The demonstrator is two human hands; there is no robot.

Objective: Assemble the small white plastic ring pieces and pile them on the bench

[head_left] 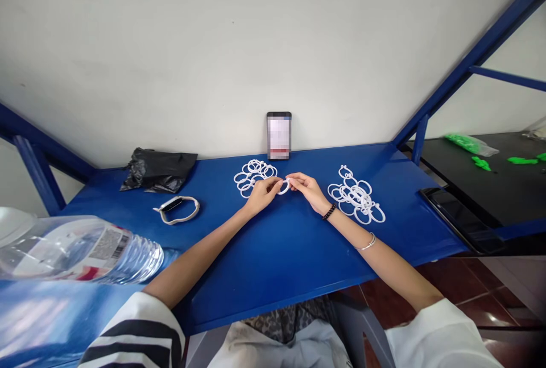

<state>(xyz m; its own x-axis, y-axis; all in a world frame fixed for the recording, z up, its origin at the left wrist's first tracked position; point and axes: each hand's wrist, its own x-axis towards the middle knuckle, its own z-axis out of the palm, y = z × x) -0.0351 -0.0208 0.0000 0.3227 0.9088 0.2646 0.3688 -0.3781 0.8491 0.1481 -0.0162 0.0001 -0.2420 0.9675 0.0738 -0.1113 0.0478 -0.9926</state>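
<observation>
Both my hands meet at the middle of the blue table (277,243). My left hand (261,193) and my right hand (307,189) each pinch one side of a single white plastic ring (284,187). A heap of several white rings (252,176) lies just behind my left hand. A second, larger heap of white rings (356,197) lies to the right of my right hand. A dark bead bracelet and a thin silver bangle sit on my right wrist and forearm.
A phone (278,135) leans upright against the white wall. A black plastic bag (157,170) and a white-strapped watch (177,209) lie at the left. A clear water bottle (81,248) lies near left. A dark tablet (463,219) rests at the right edge.
</observation>
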